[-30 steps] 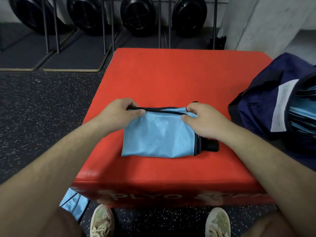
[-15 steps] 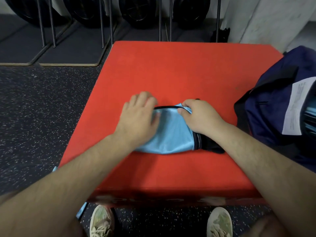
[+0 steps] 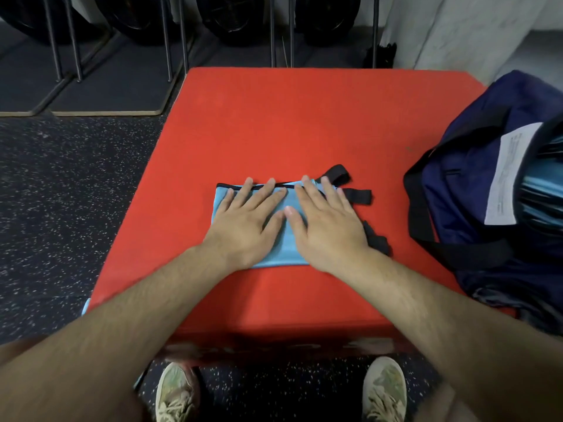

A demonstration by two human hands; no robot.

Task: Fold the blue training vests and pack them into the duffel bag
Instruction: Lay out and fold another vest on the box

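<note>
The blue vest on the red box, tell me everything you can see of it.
The vest is light blue, thin fabric with black edging along its far edge, folded into a small flat rectangle. From its right side black straps stick out. It lies on the red box, apart from the duffel bag. The left hand and right hand press flat on it, fingers straight, covering most of it.

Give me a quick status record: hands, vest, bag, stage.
left hand: flat, pressing folded light-blue mesh vest
right hand: flat, pressing same vest
vest: on red padded box, black straps poking out right
bag: navy fabric duffel bag, right of vest, open, blue fabric inside
stage: folded, not yet packed
</note>
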